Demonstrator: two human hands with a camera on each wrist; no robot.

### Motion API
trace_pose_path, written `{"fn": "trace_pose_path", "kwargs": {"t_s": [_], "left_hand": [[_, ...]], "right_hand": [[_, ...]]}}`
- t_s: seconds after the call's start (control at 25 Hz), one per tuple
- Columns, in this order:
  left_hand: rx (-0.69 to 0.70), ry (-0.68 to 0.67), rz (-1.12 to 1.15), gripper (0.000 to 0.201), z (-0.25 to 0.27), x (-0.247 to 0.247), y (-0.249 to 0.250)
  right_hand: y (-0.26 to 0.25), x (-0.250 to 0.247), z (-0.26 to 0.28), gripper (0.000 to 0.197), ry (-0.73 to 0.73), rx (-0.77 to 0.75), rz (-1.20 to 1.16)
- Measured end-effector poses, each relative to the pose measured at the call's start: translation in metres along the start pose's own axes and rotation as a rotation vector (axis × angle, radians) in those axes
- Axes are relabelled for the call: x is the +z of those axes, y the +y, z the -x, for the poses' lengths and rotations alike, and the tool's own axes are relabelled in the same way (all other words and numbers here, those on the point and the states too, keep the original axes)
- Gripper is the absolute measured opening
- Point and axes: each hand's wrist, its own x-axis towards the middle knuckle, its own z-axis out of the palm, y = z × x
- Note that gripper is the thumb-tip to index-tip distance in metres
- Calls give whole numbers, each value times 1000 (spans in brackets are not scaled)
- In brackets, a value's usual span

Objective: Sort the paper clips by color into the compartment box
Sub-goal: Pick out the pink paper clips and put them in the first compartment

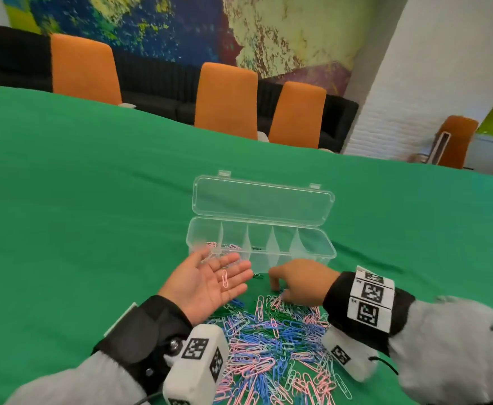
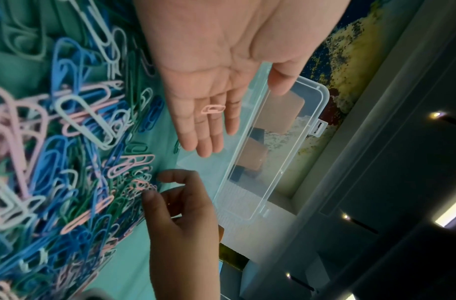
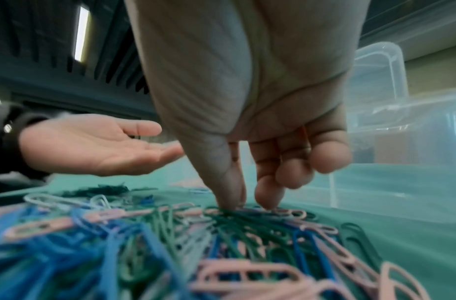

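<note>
A clear compartment box (image 1: 321,260) stands with its lid (image 1: 263,200) folded back; a few pink clips (image 1: 211,244) lie in its left compartments. In front of it is a pile of pink, blue, green and white paper clips (image 1: 268,346). My left hand (image 1: 210,280) is held flat, palm up, beside the box's left end, and one pink paper clip (image 1: 225,278) (image 2: 213,109) rests on its fingers. At the far edge of the pile my right hand (image 1: 277,287) reaches down with curled fingers. Its thumb and index tips (image 3: 232,200) pinch at a pink clip (image 2: 142,185) there.
A green cloth (image 1: 93,200) covers the whole table. Orange chairs (image 1: 226,100) line the far edge, with a white brick column (image 1: 415,83) at the back right. A single dark green clip (image 1: 257,275) lies loose between the box and the pile.
</note>
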Motion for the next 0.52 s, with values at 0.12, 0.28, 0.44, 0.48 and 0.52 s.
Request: {"fn": "trace_pose_path", "kwargs": {"t_s": [0.12, 0.28, 0.44, 0.48, 0.52], "left_hand": [[-27, 1, -14, 59, -3, -2, -3], [-38, -35, -6, 60, -6, -4, -4], [-54, -40, -19, 59, -7, -2, -7], [-54, -37, -27, 59, -6, -1, -8], [-54, -32, -34, 59, -5, 0, -9]], "right_hand": [[-2, 1, -8, 10, -44, 29, 65], [12, -4, 2, 21, -77, 38, -124], [25, -12, 17, 17, -15, 82, -493], [26, -13, 20, 18, 2, 95, -584], [26, -14, 21, 19, 19, 93, -674]]}}
